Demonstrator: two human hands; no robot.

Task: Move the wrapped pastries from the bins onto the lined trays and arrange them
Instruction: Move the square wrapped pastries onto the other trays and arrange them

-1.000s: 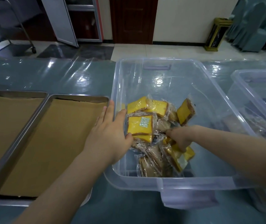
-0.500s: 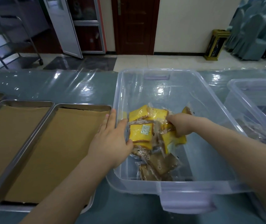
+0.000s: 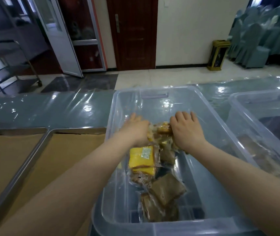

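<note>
Plastic-covered table [image 3: 50, 108] lies around us; inside the clear bin [image 3: 209, 116] the fingers [image 3: 133, 117] of our left hand [image 3: 136, 132] curl round the wrapped pastries [image 3: 162, 133], while those [image 3: 185, 116] of the right hand [image 3: 187, 132] lie together, pressing. With so loose a squeeze, the slick yellow pastry [image 3: 141, 158] beneath our left wrist may slip out before the lined tray [image 3: 64, 150].

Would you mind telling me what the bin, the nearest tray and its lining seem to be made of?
The bin looks like clear, glossy plastic: you can see through its walls. The tray seems to be metal, grey with a dull sheen on its rim. Its lining looks like matte brown paper, possibly baking parchment.
</note>
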